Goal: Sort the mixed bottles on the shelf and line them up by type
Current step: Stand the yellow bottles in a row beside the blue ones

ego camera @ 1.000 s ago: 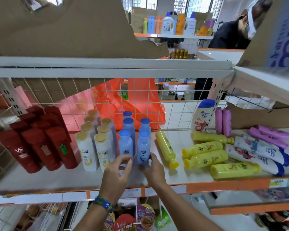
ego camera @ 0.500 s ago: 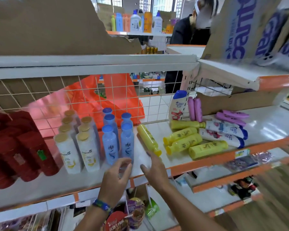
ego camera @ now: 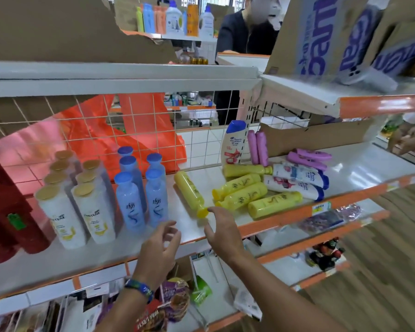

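Observation:
Several blue bottles (ego camera: 155, 200) stand in two rows on the white shelf (ego camera: 359, 164), next to several white gold-capped bottles (ego camera: 96, 212) and dark red bottles (ego camera: 12, 212) further left. A yellow bottle (ego camera: 188, 191) lies alone on its side; several more yellow bottles (ego camera: 244, 195) lie in a heap to the right with white blue-capped bottles (ego camera: 297, 185) and pink bottles (ego camera: 307, 156). My left hand (ego camera: 161, 245) hovers empty with loose fingers just in front of the blue bottles. My right hand (ego camera: 221, 228) is spread, its fingertips close to the lone yellow bottle's cap, holding nothing.
One white blue-capped bottle (ego camera: 234, 142) and two pink bottles (ego camera: 258, 147) stand at the wire back grid. An orange bag (ego camera: 139, 130) hangs behind the grid. Another person (ego camera: 244, 34) stands beyond the shelf. Cardboard boxes (ego camera: 321, 32) sit on the upper shelf; packets fill the lower shelf.
Both hands have let go of the front blue bottles and drawn back. The right hand has moved right toward the lone yellow bottle. The view has swung to the right.

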The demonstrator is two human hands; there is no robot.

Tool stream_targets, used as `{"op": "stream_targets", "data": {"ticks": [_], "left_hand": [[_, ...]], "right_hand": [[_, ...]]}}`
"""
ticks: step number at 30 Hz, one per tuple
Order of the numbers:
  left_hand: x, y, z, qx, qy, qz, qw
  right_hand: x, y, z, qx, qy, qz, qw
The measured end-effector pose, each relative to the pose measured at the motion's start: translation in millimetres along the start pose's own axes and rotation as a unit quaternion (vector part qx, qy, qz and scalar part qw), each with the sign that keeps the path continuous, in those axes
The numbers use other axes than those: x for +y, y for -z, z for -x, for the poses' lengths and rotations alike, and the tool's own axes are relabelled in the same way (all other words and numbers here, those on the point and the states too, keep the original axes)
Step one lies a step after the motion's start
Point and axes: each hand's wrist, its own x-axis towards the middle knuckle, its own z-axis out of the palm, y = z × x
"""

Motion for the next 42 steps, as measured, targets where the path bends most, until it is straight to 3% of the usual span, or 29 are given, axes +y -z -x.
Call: {"op": "stream_targets", "data": {"ticks": [5, 15, 21, 25, 29, 34, 38, 42], "left_hand": [[21.8, -29.7, -22.5, 0.025, -0.018, -0.005, 1.0], [46.6, -106.0, -76.7, 0.034, -0.023, -0.071, 0.997], [64.8, -150.8, -95.7, 0.017, -0.038, -0.098, 0.994], [72.7, -167.6, -101.7, 0.006, -0.05, -0.114, 0.992], [74.3, -174.5, -102.9, -0.005, -0.062, -0.127, 0.99], [72.1, -174.6, -104.8, -0.029, -0.075, -0.154, 0.985], [71.6, -174.7, -100.4, -0.078, -0.065, -0.168, 0.981], [75.3, -175.6, -99.7, -0.123, -0.052, -0.166, 0.977]], "right_hand": [[37.5, 28.0, -36.3, -0.023, 0.066, 0.097, 0.993], [146.6, 92.5, -79.8, -0.022, 0.06, 0.179, 0.982], [209.2, 139.7, -97.8, -0.157, 0.0, 0.165, 0.974], [222.8, 167.6, -105.9, -0.277, 0.013, 0.179, 0.944], [226.5, 179.9, -116.5, -0.324, 0.003, 0.228, 0.918], [221.7, 175.9, -117.4, -0.331, 0.013, 0.268, 0.904], [216.8, 176.6, -118.3, -0.324, 0.021, 0.221, 0.92], [189.8, 175.6, -128.4, -0.294, 0.085, 0.206, 0.929]]}}
